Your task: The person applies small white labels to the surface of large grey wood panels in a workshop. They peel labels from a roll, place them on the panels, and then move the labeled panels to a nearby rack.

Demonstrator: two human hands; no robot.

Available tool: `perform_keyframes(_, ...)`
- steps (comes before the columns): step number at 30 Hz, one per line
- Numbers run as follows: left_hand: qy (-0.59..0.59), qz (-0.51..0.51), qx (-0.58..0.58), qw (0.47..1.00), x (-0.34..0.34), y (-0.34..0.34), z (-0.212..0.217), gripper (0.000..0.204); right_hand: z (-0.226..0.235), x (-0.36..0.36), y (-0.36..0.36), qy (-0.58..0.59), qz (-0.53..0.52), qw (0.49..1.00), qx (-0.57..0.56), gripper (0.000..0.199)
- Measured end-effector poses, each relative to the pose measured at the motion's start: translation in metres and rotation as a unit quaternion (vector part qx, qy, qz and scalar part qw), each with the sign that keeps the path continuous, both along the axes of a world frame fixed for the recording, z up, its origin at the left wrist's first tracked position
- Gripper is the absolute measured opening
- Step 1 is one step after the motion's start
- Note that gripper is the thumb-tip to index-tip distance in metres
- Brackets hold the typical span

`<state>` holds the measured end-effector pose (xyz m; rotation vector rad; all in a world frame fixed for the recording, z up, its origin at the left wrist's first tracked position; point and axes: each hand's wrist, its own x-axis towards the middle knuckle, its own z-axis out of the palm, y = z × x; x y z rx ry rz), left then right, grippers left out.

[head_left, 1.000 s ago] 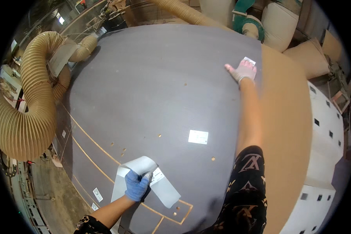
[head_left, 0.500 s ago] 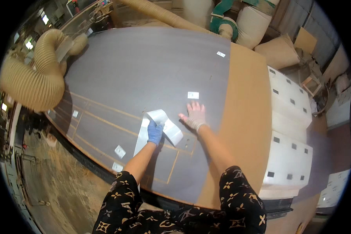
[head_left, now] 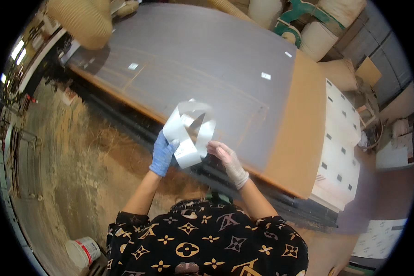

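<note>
- The left hand (head_left: 163, 154), in a blue glove, grasps the lower left of a curled white label strip (head_left: 191, 131), thumb pinching its edge; held up in the air like this, the strip can loop freely without sticking to anything.
- The right hand (head_left: 227, 158), in a pale glove, has its fingertips closed on the strip's lower right end, apparently picking at one piece there.
- The strip hangs just in front of the near edge of the large grey panel (head_left: 193, 69), above the sawdust-strewn floor (head_left: 78, 184).
- Small white rectangular labels lie stuck on the panel: one (head_left: 133, 66) near its left end, one (head_left: 266, 76) towards its right side, and a smaller one (head_left: 288, 54) at the far right corner.
- The panel lies on a brown board (head_left: 299, 133) that shows bare along its right side.
- Right of the panel, white drilled boards (head_left: 338, 147) are stacked flat.
- A tan dust-extraction hose (head_left: 83, 20) hangs over the panel's far left corner.
- A white bucket (head_left: 82, 252) stands on the floor, well short of the panel.
</note>
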<state>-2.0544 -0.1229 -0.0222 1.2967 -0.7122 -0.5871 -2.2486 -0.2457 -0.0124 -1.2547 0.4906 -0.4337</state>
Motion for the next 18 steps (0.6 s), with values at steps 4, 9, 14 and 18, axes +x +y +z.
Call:
perform_keyframes(4, 0.005, 0.02, 0.007, 1.0, 0.001, 0.076, 0.003, 0.044, 0.005, 0.029, 0.092, -0.055, 0.042, 0.997, 0.017, 0.043)
perform_keyframes(9, -0.027, 0.055, -0.028, 0.998, 0.015, 0.144, 0.007, 0.04, 0.007, 0.047, 0.168, 0.034, 0.047, 0.997, 0.056, 0.047)
perform_keyframes(14, -0.01, 0.094, -0.025, 0.995, 0.02, 0.182, 0.016, 0.037, 0.021, 0.051, 0.206, 0.01, 0.108, 0.994, 0.028, 0.046)
perform_keyframes(18, -0.024, 0.106, -0.036, 0.993, 0.017, 0.199, 0.019, 0.035, 0.029, 0.055, 0.216, -0.01, 0.118, 0.993, -0.007, 0.041)
